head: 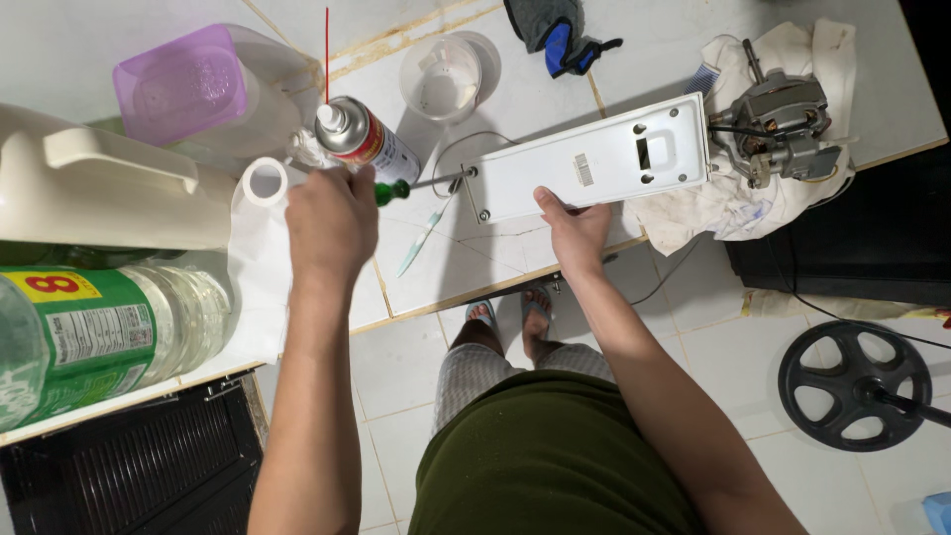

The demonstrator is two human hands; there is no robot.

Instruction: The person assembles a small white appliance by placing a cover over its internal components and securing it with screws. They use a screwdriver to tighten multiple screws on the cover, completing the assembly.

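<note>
Down by my waist, my left hand [332,223] is closed around a green-handled screwdriver [421,184], its metal shaft reaching the end of the long white plastic panel [594,163], while my right hand [577,230] grips that panel's near edge, thumb on top. Beyond lie a red-and-white spray can [365,137], a clear plastic cup [441,77] and a grey motor [778,124] on a white cloth [713,203].

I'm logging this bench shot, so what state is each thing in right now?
Left hand: closed on the green-handled screwdriver.
Right hand: gripping the white panel, which lies flat.
Spray can: upright, red straw fitted.
Clear cup: upright, looks empty.
Fan motor: bare, resting on a cloth.
</note>
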